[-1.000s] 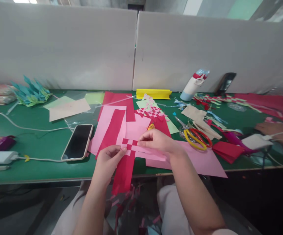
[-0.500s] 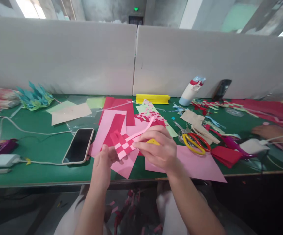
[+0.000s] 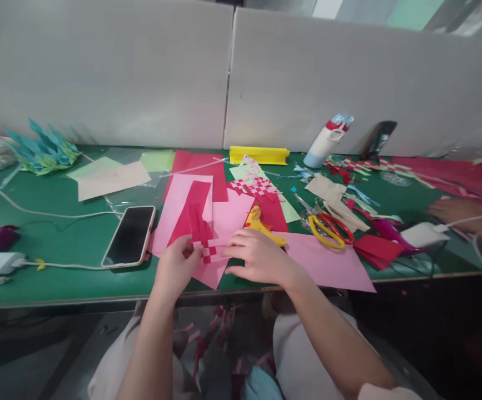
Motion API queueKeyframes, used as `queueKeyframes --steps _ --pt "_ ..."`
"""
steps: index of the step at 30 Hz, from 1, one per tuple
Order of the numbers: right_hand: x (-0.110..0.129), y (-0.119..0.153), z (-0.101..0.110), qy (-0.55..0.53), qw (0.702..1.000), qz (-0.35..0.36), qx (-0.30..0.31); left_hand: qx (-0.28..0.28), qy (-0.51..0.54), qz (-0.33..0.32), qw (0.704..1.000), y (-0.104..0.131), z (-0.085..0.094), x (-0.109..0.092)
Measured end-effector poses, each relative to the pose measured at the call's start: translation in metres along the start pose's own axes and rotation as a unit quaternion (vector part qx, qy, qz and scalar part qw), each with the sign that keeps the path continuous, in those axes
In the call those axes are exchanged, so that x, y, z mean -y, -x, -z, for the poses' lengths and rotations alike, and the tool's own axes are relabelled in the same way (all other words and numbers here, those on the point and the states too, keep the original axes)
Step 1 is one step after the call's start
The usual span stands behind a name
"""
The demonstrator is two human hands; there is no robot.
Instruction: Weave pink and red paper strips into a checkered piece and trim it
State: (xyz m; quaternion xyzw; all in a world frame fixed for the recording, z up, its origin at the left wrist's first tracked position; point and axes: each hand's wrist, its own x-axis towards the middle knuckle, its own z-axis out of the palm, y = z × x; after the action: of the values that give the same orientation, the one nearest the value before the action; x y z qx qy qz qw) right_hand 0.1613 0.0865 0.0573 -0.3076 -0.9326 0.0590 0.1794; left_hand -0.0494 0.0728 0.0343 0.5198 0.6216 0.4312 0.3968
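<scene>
Left hand: we see our left hand point(image 3: 177, 266) pinching the left edge of the weave point(image 3: 208, 250), its grip closed on the paper, low on the counter point(image 3: 57, 278)

Right hand: our right hand point(image 3: 254, 256) lies with fingers spread and flat on the pink strips at the weave's right side; it presses rather than grasps, its grip open

Weave: a small red and pink checker patch near the counter's front edge, resting on a pink sheet point(image 3: 328, 266), with red strips point(image 3: 193, 214) fanning up and away from it

Doing it well: we judge the strips want holding flat and snug; each should sit tight against the last square; the pinch should stay close to the crossing so nothing slides

Nearby: glue gun point(image 3: 261, 225) just beyond the right hand; scissors point(image 3: 328, 230) to its right; phone point(image 3: 129, 236) to the left

Containers: a bottle point(image 3: 324, 145) leans at the back wall, cap closed; we cannot tell what is in it

Another person: a hand point(image 3: 453, 211) rests at the far right
</scene>
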Motion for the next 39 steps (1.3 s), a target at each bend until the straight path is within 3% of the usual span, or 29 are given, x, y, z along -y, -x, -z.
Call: queueKeyframes --steps 4,8,12,15,19,27,34,39 --pt "-0.015 0.019 0.014 -0.048 0.995 -0.088 -0.009 -0.05 -0.295 -0.057 0.952 0.001 0.005 0.0" --pt "-0.023 0.042 0.032 -0.008 0.976 -0.217 -0.031 -0.075 -0.381 -0.11 0.915 0.006 0.008 -0.004" --pt "-0.023 0.065 0.038 0.032 0.935 -0.348 -0.066 0.029 -0.376 -0.156 0.913 0.012 -0.002 -0.002" --pt "-0.025 0.075 0.031 0.069 0.908 -0.407 -0.076 0.082 -0.404 -0.216 0.885 0.017 -0.013 0.002" --pt "-0.035 0.074 0.012 0.105 0.912 -0.391 -0.065 0.086 -0.444 -0.238 0.859 0.02 -0.02 0.007" --pt "-0.053 0.055 -0.016 0.144 0.917 -0.371 -0.009 0.105 -0.431 -0.211 0.871 0.02 -0.017 0.009" --pt "-0.057 0.053 -0.021 0.13 0.921 -0.367 -0.002 0.128 -0.432 -0.216 0.866 0.021 -0.015 0.005" --pt "-0.05 0.053 -0.005 0.119 0.924 -0.363 -0.027 0.128 -0.438 -0.224 0.861 0.021 -0.015 0.004"
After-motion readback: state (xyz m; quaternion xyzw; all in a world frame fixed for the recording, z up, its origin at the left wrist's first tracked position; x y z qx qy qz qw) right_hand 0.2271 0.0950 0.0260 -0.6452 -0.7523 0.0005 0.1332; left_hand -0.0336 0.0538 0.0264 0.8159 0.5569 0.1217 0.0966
